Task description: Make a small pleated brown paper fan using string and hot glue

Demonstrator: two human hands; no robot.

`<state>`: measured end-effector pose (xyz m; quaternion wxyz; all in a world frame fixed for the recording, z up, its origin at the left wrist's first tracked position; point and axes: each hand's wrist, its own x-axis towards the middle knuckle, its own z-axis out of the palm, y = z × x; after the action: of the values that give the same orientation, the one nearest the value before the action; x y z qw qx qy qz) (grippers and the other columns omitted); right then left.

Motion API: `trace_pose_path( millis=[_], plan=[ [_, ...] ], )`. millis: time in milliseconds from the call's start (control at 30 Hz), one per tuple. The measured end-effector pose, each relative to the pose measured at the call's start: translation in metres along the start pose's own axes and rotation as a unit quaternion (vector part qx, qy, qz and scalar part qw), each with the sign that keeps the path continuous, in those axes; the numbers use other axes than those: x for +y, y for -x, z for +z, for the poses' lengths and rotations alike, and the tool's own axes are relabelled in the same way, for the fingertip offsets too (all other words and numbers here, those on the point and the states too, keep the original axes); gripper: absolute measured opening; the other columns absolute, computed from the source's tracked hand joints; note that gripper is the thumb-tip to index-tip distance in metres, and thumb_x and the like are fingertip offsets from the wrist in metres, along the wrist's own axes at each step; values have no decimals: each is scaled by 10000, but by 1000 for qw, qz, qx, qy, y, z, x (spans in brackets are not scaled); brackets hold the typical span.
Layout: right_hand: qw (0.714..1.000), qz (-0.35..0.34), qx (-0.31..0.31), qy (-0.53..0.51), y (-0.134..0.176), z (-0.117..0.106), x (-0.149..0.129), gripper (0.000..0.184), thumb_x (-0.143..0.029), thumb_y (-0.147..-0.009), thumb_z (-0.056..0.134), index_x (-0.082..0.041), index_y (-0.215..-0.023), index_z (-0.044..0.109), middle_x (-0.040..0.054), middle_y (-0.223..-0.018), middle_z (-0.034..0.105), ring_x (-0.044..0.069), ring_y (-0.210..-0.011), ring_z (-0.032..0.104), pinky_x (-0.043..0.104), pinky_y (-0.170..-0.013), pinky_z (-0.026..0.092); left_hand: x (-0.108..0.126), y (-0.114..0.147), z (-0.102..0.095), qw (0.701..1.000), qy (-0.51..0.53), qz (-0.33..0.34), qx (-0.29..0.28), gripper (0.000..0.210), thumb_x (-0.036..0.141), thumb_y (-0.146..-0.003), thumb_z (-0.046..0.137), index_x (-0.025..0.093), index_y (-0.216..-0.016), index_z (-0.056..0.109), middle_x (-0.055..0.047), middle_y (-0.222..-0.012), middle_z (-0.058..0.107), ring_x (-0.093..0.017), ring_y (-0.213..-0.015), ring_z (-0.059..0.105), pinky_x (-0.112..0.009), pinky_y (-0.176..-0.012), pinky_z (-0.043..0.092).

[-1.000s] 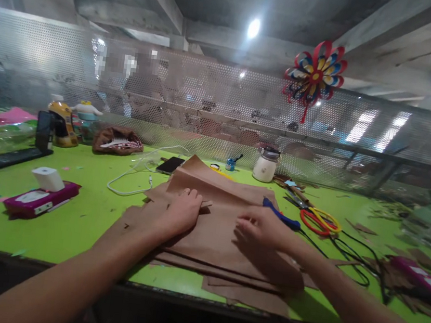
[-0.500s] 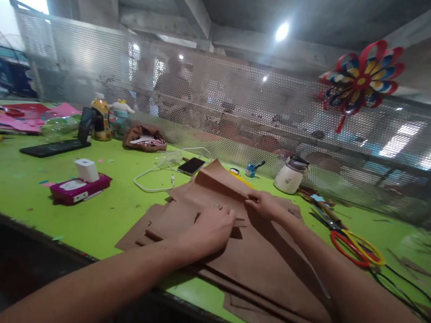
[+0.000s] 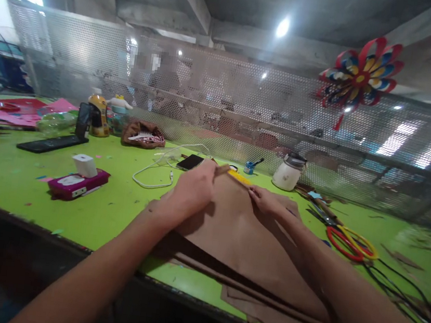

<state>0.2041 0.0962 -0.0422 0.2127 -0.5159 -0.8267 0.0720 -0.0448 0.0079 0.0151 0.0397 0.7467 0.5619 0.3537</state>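
I'd keep the large flat brown paper sheet [image 3: 233, 224] evenly taut over the lime-green tabletop [image 3: 114, 217]; the right hand [image 3: 264, 198] pinches its far edge, while the left hand's [image 3: 198, 183] curled fingers hide their grip.

Open bench [image 3: 116, 215] between the purple box [image 3: 77, 184] and the brown paper [image 3: 239, 227] gives a way through, but a white cable [image 3: 149, 187] loops at its far end; scissors [image 3: 335, 229] obstruct the paper's right, and a perforated screen [image 3: 216, 88] blocks the back.
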Motion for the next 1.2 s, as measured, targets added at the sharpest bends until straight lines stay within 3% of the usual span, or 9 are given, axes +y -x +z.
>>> trace_pose_path(
  millis=[67, 233, 400, 633, 833, 933, 1100, 1200],
  plan=[
    [1000, 6, -2, 6, 1, 0, -2, 363, -267, -920, 327, -117, -1100, 604, 137, -1134, 630, 221, -992, 574, 334, -895, 409, -13, -11, -6, 994, -97, -10, 54, 163, 217, -873, 379, 177, -971, 504, -112, -882, 600, -242, -809, 571, -333, -738, 399],
    [999, 9, -22, 22, -2, 2, -4, 379, -286, -929, 318, -124, -1066, 632, 121, -1121, 643, 221, -979, 590, 333, -885, 428, -38, -25, -17, 984, -158, -48, 70, 171, 277, -885, 371, 179, -965, 485, -117, -827, 601, -267, -770, 587, -335, -688, 408],
    [998, -8, -49, 45, -6, 4, -7, 368, -298, -919, 347, -131, -1028, 657, 110, -1060, 668, 218, -917, 602, 329, -847, 445, -46, -27, -16, 981, -182, -71, 19, 146, 263, -868, 415, 177, -957, 492, -116, -801, 605, -258, -759, 595, -330, -701, 417],
    [994, -40, -57, 84, -5, 8, -1, 406, -339, -940, 311, -148, -1066, 645, 91, -1039, 660, 192, -904, 578, 299, -821, 435, -41, -19, -7, 970, -234, 61, -1, 210, 212, -877, 351, 127, -955, 527, -160, -986, 562, -275, -881, 559, -370, -752, 433],
    [987, -29, 0, 155, -12, 26, 0, 382, -369, -923, 366, -147, -1002, 666, 142, -1026, 602, 250, -1001, 488, 393, -908, 353, -47, -9, 5, 936, -314, 103, -120, 313, 136, -867, 313, 114, -1088, 534, -159, -1086, 566, -269, -929, 561, -382, -772, 448],
    [984, -33, 22, 171, -10, 33, -11, 360, -316, -931, 351, -135, -1015, 652, 156, -1030, 591, 248, -1013, 474, 399, -938, 321, -51, 3, 16, 923, -334, 92, -165, 313, 170, -885, 303, 120, -1051, 563, -172, -1145, 552, -267, -907, 579, -376, -737, 464],
    [983, -66, 35, 170, 7, 47, -31, 325, -310, -935, 361, -189, -1116, 603, 107, -1178, 543, 207, -1092, 447, 344, -955, 316, -61, 18, 27, 917, -355, 114, -143, 324, 149, -886, 282, 129, -1025, 574, -180, -1201, 522, -272, -947, 566, -386, -756, 454],
    [982, -60, 40, 173, 14, 53, -34, 321, -311, -928, 382, -187, -1129, 600, 108, -1225, 518, 207, -1122, 437, 345, -955, 321, -58, 17, 26, 909, -373, 126, -139, 313, 141, -882, 288, 120, -977, 586, -180, -1124, 566, -274, -920, 568, -409, -771, 438]
  ],
)
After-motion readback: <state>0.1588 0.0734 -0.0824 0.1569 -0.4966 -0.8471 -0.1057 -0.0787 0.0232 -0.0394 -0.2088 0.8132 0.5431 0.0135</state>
